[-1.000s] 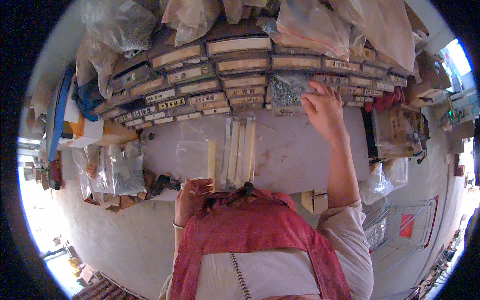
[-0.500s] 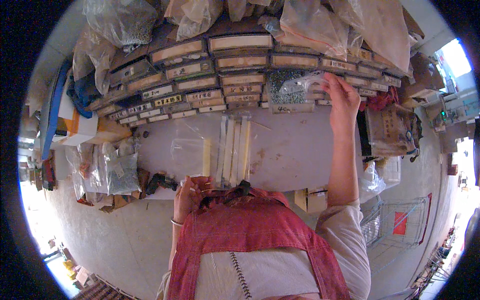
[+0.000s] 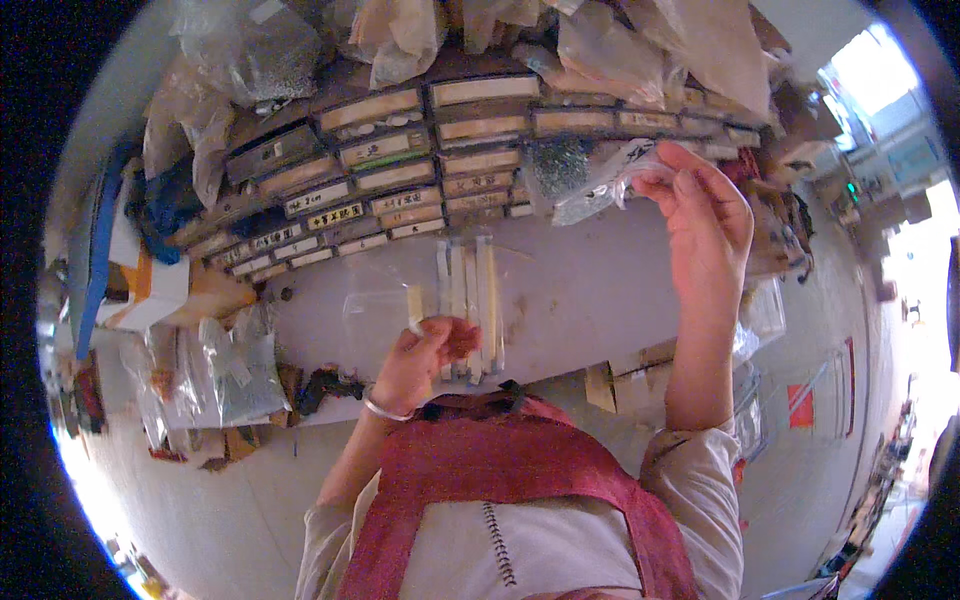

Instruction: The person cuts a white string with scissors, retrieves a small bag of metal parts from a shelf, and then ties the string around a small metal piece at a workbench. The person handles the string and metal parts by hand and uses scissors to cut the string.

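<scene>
Right hand (image 3: 705,215) is raised over the far side of the worktop (image 3: 600,290); thumb and fingers pinched on the upper edge of a clear plastic bag (image 3: 585,180) holding small dark grey parts; bag hangs off the fingertips, tilted, in front of the stacked drawer rows (image 3: 400,180), clear of the worktop surface; remaining fingers loosely curled, not spread. Left hand (image 3: 425,360) sits at the near edge of the worktop, just in front of the torso; fingers curled inward around something small and pale at the fingertips; cannot tell exactly what it is, or whether it's one of the strips; metal bangle (image 3: 380,410) on that wrist. Pale flat strips (image 3: 470,300) lie side by side on the worktop, running near-to-far, directly beyond the left hand and touching or nearly touching it; a flat clear plastic sleeve (image 3: 375,305) lies just left of them. Hands are well apart; bag with the right, strips by the left. Drawer fronts are tan with label strips; bulging plastic sacks (image 3: 640,45) piled on top of the cabinet. Left of the worktop: more clear bags (image 3: 225,365) of small parts, a blue and white box (image 3: 120,250). Red apron (image 3: 520,480) over a light shirt fills the lower middle of the view.
</scene>
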### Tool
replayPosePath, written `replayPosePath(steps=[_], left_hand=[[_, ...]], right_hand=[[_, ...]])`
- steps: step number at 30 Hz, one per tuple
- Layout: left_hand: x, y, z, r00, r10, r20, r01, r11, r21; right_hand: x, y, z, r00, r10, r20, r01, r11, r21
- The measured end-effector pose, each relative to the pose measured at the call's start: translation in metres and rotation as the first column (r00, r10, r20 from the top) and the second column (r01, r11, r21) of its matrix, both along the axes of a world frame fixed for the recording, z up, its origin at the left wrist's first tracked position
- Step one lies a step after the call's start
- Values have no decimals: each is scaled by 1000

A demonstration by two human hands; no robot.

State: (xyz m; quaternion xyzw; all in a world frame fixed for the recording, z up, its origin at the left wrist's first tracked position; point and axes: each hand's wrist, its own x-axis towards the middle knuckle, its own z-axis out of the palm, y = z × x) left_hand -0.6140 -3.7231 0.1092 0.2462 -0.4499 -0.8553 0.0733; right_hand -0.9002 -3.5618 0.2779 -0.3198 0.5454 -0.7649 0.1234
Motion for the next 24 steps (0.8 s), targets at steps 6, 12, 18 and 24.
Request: replayPosePath(steps=[6, 12, 18, 24], left_hand=[[-59, 13, 17, 876, -289, -386, 405, 876, 262], [-49, 62, 13, 662, -519, -541, 727, 270, 631], [-16, 143, 8, 724, -478, -498, 687, 559, 464], [7, 239, 13, 711, -563, -420, 692, 664, 281]], right_hand=[[100, 32, 18, 990, -52, 132, 50, 999, 16], [154, 112, -2, 996, 82, 24, -85, 942, 326], [240, 180, -46, 749, -405, 525, 441, 895, 61], [304, 284, -105, 767, -637, 76, 521, 688, 505]])
